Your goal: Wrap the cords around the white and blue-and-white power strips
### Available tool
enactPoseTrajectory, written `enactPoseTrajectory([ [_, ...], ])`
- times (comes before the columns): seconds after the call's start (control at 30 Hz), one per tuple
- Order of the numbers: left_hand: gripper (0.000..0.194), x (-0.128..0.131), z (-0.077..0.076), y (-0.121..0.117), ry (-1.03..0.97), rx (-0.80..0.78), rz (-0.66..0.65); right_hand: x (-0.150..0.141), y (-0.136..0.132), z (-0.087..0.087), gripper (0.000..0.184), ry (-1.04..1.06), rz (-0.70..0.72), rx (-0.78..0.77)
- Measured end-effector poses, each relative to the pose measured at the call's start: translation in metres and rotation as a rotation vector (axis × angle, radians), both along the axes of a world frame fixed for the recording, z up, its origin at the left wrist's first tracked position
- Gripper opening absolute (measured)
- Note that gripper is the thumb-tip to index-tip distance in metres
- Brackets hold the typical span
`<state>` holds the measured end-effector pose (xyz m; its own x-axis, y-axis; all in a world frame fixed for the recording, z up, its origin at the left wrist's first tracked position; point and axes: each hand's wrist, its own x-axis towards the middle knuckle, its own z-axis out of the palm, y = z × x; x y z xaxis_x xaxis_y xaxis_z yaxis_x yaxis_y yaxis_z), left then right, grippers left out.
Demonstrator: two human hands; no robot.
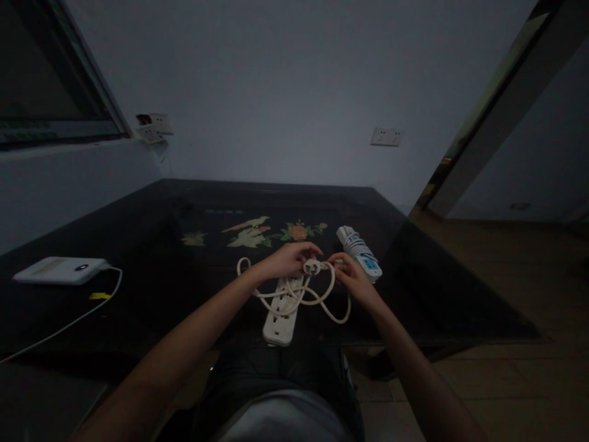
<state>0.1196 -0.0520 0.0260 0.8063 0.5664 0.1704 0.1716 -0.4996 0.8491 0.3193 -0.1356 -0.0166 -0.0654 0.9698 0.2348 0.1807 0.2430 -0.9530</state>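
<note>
A white power strip [280, 322] lies at the table's near edge, its pale cord [317, 301] looping loosely over it and to both sides. The cord's plug [311, 267] is raised above the strip's far end, prongs facing me. My left hand [288, 259] is closed around the plug from the left, its fingertips partly hidden behind it. From the right, my right hand [353, 276] pinches the cord just behind the plug, fingers curled. A second power strip [361, 252], white with blue socket faces and its cord wound around it, rests beyond my right hand.
A dark table [151, 245] with a bird-and-flower picture [251, 236] stands against the wall. On its left are a white power bank [64, 270] with a cable and a yellow scrap [100, 296]. Wall sockets [387, 137] are above the back edge.
</note>
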Motion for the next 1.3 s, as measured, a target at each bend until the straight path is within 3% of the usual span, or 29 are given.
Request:
enactPoseTrajectory([
  [0.1, 0.045, -0.009, 0.006, -0.006, 0.001, 0.157, -0.092, -0.001, 0.000, -0.003, 0.036, 0.047, -0.011, -0.014],
  [0.27, 0.029, -0.010, 0.004, -0.012, 0.028, 0.265, -0.002, -0.006, 0.001, 0.003, 0.039, 0.000, 0.005, 0.020],
  [0.43, 0.028, -0.008, 0.002, -0.013, -0.032, 0.201, 0.077, -0.014, 0.002, 0.010, 0.043, -0.053, 0.088, 0.141],
  [0.63, 0.027, -0.012, 0.001, -0.011, -0.192, 0.073, 0.183, -0.014, 0.006, 0.007, 0.042, 0.070, 0.227, -0.006],
  [0.77, 0.030, -0.015, 0.005, -0.007, -0.401, -0.135, 0.243, -0.011, 0.007, 0.003, 0.041, 0.108, 0.286, -0.064],
  [0.87, 0.033, -0.022, 0.015, -0.005, -0.513, -0.199, 0.268, -0.011, 0.004, 0.004, 0.044, 0.119, 0.316, -0.100],
  [1.13, 0.035, -0.047, 0.064, 0.001, -0.681, -0.064, 0.289, -0.015, -0.001, -0.001, 0.056, -0.031, 0.350, -0.089],
  [1.3, 0.029, -0.059, 0.094, 0.009, -0.808, -0.009, 0.309, -0.019, -0.005, 0.000, 0.049, -0.089, 0.330, -0.071],
])
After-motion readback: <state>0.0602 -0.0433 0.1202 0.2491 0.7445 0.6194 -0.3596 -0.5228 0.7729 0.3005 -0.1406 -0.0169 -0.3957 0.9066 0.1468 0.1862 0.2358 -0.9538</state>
